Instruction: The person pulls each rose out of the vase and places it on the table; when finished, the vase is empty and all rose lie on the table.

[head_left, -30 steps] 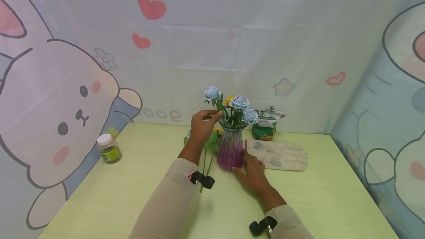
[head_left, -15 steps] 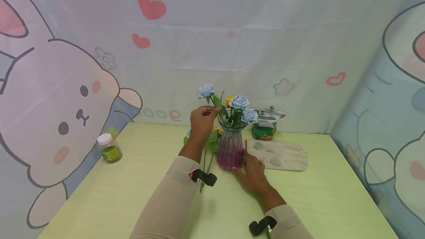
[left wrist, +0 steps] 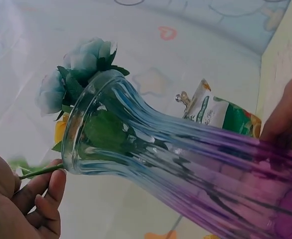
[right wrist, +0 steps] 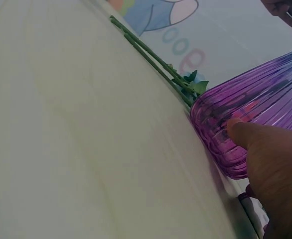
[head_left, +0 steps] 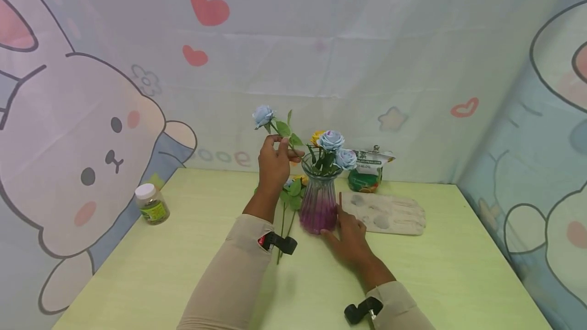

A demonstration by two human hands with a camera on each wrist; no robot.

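Note:
My left hand (head_left: 273,167) pinches the green stem of a light blue artificial rose (head_left: 263,116) just left of the vase mouth. The bloom leans up and left. In the left wrist view the stem (left wrist: 39,172) reaches right up to the glass rim. The ribbed glass vase (head_left: 318,210), clear above and purple below, stands upright on the table. Two blue roses (head_left: 331,140) and a yellow one (head_left: 316,137) stick out of it. Low on the vase's right side, my right hand (head_left: 349,238) holds it, thumb (right wrist: 240,132) against the purple base.
More flowers with long stems (head_left: 293,197) lie left of the vase. Behind it on the right sits a green and white bag (head_left: 367,174) with a clip. Pale work gloves (head_left: 394,215) lie to the right. A white-lidded jar (head_left: 152,205) stands near the table's left edge.
My left hand has moved slightly up and left, carrying the blue rose away from the other blooms, with its leaves now showing above the fingers. The right hand stays at the vase.

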